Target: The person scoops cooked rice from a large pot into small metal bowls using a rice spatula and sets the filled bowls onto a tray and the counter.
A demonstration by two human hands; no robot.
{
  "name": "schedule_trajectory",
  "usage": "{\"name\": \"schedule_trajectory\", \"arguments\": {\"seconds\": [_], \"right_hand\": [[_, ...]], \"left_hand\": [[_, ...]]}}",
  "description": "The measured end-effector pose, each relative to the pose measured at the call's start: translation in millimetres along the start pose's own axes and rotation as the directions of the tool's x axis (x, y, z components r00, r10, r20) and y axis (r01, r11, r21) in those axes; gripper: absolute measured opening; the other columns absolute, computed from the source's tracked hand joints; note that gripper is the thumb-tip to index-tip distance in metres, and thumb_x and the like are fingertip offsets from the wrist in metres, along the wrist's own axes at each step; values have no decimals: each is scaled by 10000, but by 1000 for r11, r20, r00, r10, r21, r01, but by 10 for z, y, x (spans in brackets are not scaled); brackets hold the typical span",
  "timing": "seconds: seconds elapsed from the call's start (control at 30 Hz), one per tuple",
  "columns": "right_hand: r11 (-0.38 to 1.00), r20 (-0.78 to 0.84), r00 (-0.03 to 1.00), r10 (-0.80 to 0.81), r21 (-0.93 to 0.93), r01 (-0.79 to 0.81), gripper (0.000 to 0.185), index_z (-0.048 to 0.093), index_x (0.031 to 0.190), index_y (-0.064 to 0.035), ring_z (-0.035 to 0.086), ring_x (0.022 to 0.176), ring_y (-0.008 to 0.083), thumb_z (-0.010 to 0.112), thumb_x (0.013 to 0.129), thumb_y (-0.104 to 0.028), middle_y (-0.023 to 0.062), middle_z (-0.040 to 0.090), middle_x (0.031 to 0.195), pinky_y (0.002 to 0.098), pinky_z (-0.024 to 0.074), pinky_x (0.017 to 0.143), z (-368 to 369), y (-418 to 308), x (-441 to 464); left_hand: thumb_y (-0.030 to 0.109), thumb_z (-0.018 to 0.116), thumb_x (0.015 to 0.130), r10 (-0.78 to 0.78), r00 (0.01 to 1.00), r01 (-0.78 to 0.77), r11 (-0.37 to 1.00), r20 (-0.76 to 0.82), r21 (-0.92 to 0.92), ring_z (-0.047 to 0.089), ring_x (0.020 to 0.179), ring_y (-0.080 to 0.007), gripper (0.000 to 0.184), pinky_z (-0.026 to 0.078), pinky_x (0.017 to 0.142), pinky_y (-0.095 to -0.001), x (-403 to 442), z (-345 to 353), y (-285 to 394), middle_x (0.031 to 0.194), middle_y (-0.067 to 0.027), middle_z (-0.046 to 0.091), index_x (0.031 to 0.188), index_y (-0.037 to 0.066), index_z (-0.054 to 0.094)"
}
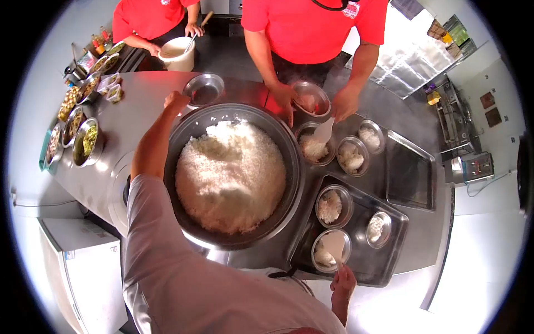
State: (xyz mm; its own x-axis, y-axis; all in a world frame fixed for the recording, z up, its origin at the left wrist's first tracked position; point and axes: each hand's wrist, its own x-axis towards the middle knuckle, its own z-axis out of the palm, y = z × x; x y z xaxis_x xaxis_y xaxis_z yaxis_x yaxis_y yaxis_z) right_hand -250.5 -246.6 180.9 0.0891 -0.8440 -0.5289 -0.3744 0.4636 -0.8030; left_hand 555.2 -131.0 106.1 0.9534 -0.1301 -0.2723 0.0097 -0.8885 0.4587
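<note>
I observe the right hand (343, 284) clasping a white paddle (334, 244) in a rice bowl (348, 251) on the tray (364, 260). The left hand (176, 102) is at the rim of a metal bowl (205, 89)—I cannot tell whether it grips. I judge the paddle light and stiff—hold by the handle.

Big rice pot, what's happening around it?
The camera wearer's right hand holds a white paddle in a rice bowl on the dark tray; the left hand is at the rim of a metal bowl beside the big pot. Across the pot, a person in red holds another paddle over a second bowl. Other bowls hold rice.
</note>
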Motion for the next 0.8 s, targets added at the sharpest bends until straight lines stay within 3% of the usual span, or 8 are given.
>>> {"name": "schedule_trajectory", "arguments": {"seconds": [0.17, 0.4, 0.5, 0.57, 0.6, 0.67, 0.73, 0.8], "right_hand": [[999, -5, 999, 38, 6, -38, 342, 677, 1220, 7, 421, 491, 42, 589, 1029, -263, -28, 503, 672, 223, 310, 393, 90, 3, 4], [995, 2, 1000, 8, -100, -8, 382, 627, 1268, 32, 404, 485, 58, 574, 1027, -259, -19, 497, 669, 238, 319, 400, 245, 33, 88], [991, 44, 999, -23, -128, 28, 379, 626, 1269, 39, 403, 481, 59, 557, 1036, -252, -20, 489, 655, 241, 323, 396, 211, 117, 136], [996, 80, 996, -42, -77, 48, 385, 631, 1294, 24, 454, 515, 45, 580, 1047, -267, -24, 528, 684, 213, 349, 423, 219, 35, 90], [996, 91, 995, -44, -79, 51, 385, 631, 1294, 24, 454, 515, 45, 580, 1047, -267, -24, 528, 684, 213, 349, 423, 213, 63, 126], [992, 61, 990, -125, -16, 127, 362, 640, 1261, 8, 383, 474, 47, 538, 1046, -265, -38, 467, 639, 230, 306, 395, 163, 162, 207], [985, 57, 990, -130, -106, 135, 357, 645, 1260, -8, 381, 476, 41, 541, 1046, -273, -44, 463, 642, 224, 303, 398, 185, 13, 248], [980, 91, 982, -163, -103, 172, 340, 657, 1235, -44, 381, 493, 23, 550, 1051, -309, -61, 463, 666, 207, 305, 412, 92, 22, 415]], "left_hand": [[404, 810, 780, -90, 984, 93, 996, -150, 12, 759, 878, -281, 485, 653, 662, -383, 42, 215, 96, 1039, -140, 755, 1117, 65, 726], [341, 770, 807, -61, 998, 62, 992, -19, 108, 755, 742, -243, 362, 647, 606, -351, 57, -12, 187, 917, -121, 751, 1038, 63, 745], [275, 745, 826, -100, 993, 90, 985, -61, -146, 743, 717, -236, 294, 648, 583, -329, 74, -14, 156, 895, -139, 733, 984, 26, 742], [213, 710, 867, -77, 993, 111, 821, 84, -560, 725, 698, -228, 268, 658, 590, -320, 458, 109, -87, 908, -136, 705, 995, -22, 718], [213, 710, 867, -85, 993, 114, 820, 77, -561, 725, 698, -228, 268, 658, 590, -320, 369, 30, -116, 908, -136, 705, 995, -22, 718], [183, 690, 895, 75, 986, 81, 552, 146, -830, 709, 673, -227, 295, 665, 593, -317, 165, -120, -197, 937, -120, 678, 1042, -73, 679], [182, 674, 937, 56, 992, 60, 563, 111, -824, 694, 718, -215, 307, 671, 663, -328, 30, -284, -339, 927, -98, 656, 1081, -87, 648], [168, 667, 961, 250, 962, 35, 300, 114, -953, 670, 785, -212, 252, 669, 735, -342, 54, -302, -677, 903, -97, 632, 1047, -67, 647]]}}
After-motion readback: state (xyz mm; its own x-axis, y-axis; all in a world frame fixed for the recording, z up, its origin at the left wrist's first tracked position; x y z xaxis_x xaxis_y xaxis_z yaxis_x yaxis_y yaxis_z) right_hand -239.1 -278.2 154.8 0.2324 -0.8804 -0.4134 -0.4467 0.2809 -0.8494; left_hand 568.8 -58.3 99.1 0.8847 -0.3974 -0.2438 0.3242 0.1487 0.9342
